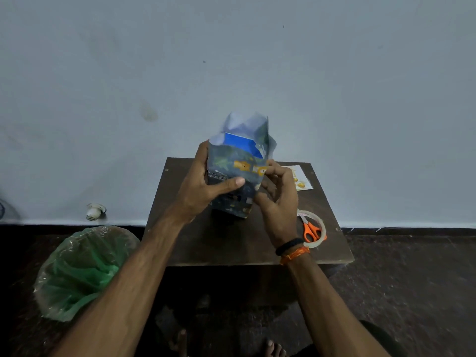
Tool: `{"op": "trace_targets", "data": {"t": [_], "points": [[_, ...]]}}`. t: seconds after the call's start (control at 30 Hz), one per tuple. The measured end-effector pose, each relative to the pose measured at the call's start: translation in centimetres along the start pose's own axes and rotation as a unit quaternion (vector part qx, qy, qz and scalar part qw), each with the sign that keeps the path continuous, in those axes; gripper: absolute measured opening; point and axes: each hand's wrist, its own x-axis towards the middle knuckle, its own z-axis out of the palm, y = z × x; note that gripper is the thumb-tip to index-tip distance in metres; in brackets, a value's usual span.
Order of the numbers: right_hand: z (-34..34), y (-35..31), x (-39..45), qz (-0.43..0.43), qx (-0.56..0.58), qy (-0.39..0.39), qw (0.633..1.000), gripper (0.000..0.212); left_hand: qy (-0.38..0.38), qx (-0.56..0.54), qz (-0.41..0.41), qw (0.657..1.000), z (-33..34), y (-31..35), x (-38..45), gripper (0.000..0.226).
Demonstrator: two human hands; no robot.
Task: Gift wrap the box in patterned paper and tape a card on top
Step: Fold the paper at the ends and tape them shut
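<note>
Box (243, 145) held upright above the small table (231, 243) at frame centre, patterned paper (231, 173) wrapped round, top end unfolded; left hand (203, 186) gripping paper-covered side, right hand (277, 199) pinching the seam edge: best pulled taut, overlap flattened before reaching for tape roll (320, 225) lower right.

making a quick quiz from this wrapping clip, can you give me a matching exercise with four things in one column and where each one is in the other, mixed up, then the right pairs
Things:
1. box
2. scissors
3. card
4. bin

Places:
A. lying flat at the far right of the table
B. on the floor left of the table, lined with a green bag
C. held upright between both hands, patterned paper round its sides, blue top end still bare
D. on the table's right side, handles lying inside the tape roll

Pairs: 1-C, 2-D, 3-A, 4-B
</note>
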Motion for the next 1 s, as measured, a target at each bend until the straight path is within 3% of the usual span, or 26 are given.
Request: {"op": "trace_targets", "data": {"t": [0.17,0.3,0.4,0.47,0.57,0.73,0.8,0.9,0.97,1.0], "points": [[-0.8,-1.3,0.8,0.038,0.114,0.029,0.992,0.046,-0.032,-0.069,0.003,0.997,0.1,0.7,-0.5,0.066],[-1.6,-2.4,1.3,0.061,0.170,0.003,0.984,0.069,0.004,-0.104,-0.019,0.994,-0.2,0.9,-0.2,0.056],[-1.8,-3.1,1.1,0.095,0.157,0.009,0.983,0.044,0.047,-0.081,-0.031,0.995,0.4,1.4,-0.1,0.049],[-1.7,-3.6,1.1,0.111,0.136,0.005,0.984,0.051,0.061,-0.042,-0.039,0.996,0.4,1.0,0.1,0.045],[-1.3,-4.6,1.3,0.110,0.085,-0.015,0.990,0.078,0.021,-0.028,-0.053,0.998,-0.2,0.3,0.4,0.044],[-2.3,-4.9,2.0,0.125,0.111,-0.026,0.986,0.054,-0.076,-0.081,-0.023,0.994,0.1,0.4,0.2,0.042],[-2.4,-5.2,2.3,0.136,0.148,-0.050,0.978,0.058,-0.089,-0.071,-0.045,0.993,0.0,0.6,0.5,0.067],[-2.2,-5.3,2.7,0.150,0.176,-0.083,0.969,0.072,-0.148,0.079,-0.006,0.986,-0.2,0.1,-0.2,0.135],[-2.1,-5.2,2.5,0.144,0.202,-0.087,0.965,0.086,-0.156,0.131,0.030,0.979,0.2,-0.6,-1.0,0.149],[-2.1,-5.3,2.4,0.140,0.217,-0.084,0.962,0.092,-0.134,0.142,0.045,0.980,0.2,-0.9,-1.4,0.141]]}}
